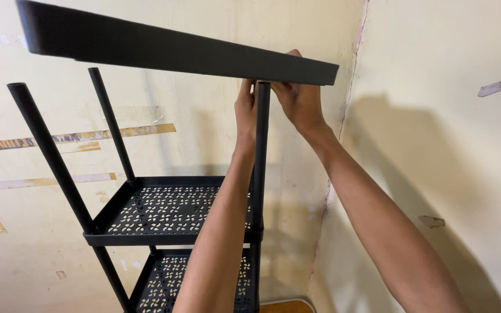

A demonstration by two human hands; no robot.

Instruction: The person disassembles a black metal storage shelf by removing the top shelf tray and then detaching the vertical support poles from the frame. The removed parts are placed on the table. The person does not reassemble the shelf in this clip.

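A black metal shelf rack stands in a room corner. Its top tray [163,49] is tilted, raised at the left and resting at the right on an upright black pole [261,150]. My left hand [244,113] grips the top of that pole just under the tray. My right hand [297,98] holds the tray's right end, fingers wrapped over its edge. Two more black poles [47,150] [110,122] stand bare at the left, not touching the tray. A perforated black shelf [163,211] sits at mid height, and another shelf [166,284] lies below it.
Cream walls meet in a corner [343,145] right behind the rack. Strips of old tape [71,138] mark the left wall. A pale wooden board edge [288,305] shows on the floor beside the rack's foot.
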